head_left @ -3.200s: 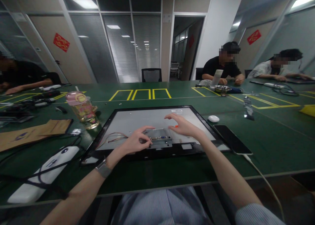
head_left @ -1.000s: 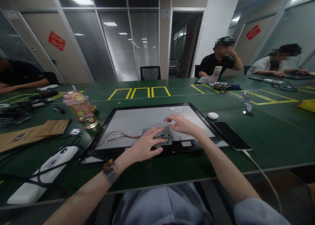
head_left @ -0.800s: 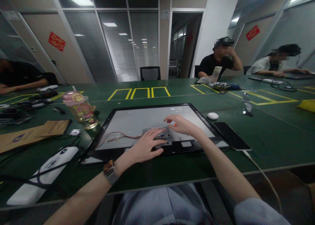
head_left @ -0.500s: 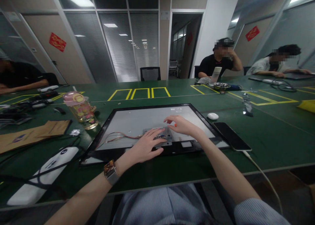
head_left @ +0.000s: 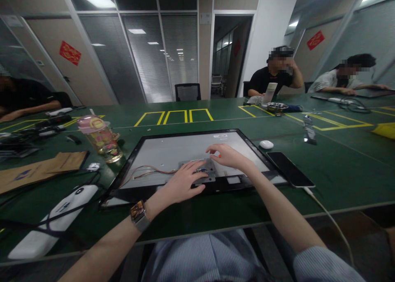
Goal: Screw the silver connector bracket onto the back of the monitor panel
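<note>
A flat monitor panel [head_left: 163, 148] lies face down on the green table [head_left: 339, 171], its grey metal back up inside a black frame. A small metal board [head_left: 206, 171] with a connector sits near its front edge, and thin coloured wires [head_left: 145, 172] run left from it. My left hand [head_left: 182, 183] rests flat on the board with fingers stretched out. My right hand [head_left: 226, 155] hovers just right of the board, fingers curled, pinching a small orange thing I cannot make out.
A black phone [head_left: 290, 169] on a white cable and a white mouse [head_left: 266, 144] lie right of the panel. A pink-lidded bottle [head_left: 100, 138], brown paper [head_left: 40, 169] and a white device [head_left: 52, 220] are left. Three people sit at the far sides.
Since 3.2 s ago my left hand has gone from curled on the board to lying flat with fingers out. My right hand has lowered slightly. In the last second almost nothing moves.
</note>
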`<move>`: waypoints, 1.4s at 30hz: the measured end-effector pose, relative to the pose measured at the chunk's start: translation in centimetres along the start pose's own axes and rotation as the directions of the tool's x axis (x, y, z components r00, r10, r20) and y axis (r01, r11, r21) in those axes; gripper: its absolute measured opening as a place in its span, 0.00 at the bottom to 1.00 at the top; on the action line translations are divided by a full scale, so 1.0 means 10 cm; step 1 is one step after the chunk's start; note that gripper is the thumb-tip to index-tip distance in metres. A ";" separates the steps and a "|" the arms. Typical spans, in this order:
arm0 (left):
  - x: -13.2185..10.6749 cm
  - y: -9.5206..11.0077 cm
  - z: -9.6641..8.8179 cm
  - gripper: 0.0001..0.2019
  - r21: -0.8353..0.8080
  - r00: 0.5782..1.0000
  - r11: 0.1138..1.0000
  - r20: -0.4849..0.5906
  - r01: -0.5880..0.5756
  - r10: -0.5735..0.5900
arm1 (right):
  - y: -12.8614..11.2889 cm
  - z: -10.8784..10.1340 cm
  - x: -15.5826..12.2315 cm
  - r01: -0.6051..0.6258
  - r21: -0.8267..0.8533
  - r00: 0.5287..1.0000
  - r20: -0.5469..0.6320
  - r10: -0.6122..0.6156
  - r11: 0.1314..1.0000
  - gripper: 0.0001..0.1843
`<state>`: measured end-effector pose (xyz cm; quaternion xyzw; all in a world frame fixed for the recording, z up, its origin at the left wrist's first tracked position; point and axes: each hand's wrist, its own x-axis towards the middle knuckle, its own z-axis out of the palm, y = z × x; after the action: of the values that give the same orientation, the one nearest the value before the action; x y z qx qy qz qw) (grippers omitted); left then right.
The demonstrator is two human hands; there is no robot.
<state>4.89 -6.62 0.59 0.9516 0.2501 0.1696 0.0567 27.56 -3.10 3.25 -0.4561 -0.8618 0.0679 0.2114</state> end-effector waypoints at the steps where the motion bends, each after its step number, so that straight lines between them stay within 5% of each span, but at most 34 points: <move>1: 0.00 0.00 0.00 0.16 0.007 1.000 1.000 0.000 -0.004 0.004 | 0.01 0.00 0.00 -0.031 -0.039 0.999 -0.018 0.030 0.999 0.13; 6: 0.02 0.01 -0.01 0.14 0.016 1.000 1.000 -0.027 -0.013 0.013 | 0.07 -0.04 -0.03 -0.302 -0.269 0.953 -0.069 0.294 0.915 0.15; 13: 0.04 -0.02 0.01 0.13 -0.060 0.998 0.997 -0.022 0.052 -0.054 | 0.14 -0.13 -0.11 -0.447 -0.382 0.836 0.143 0.530 0.809 0.21; 34: 0.04 -0.03 0.00 0.14 -0.063 0.998 0.996 0.006 0.060 -0.060 | 0.15 -0.16 -0.10 -0.452 -0.439 0.784 0.220 0.580 0.777 0.15; 42: 0.05 -0.03 -0.02 0.16 -0.198 0.993 0.976 -0.055 0.093 -0.106 | 0.15 -0.13 -0.14 -0.458 -0.462 0.779 0.203 0.594 0.759 0.10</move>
<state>5.10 -6.16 0.83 0.9217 0.2813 0.2213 0.1499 29.91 -3.48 3.60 -0.6965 -0.7142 0.0306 -0.0622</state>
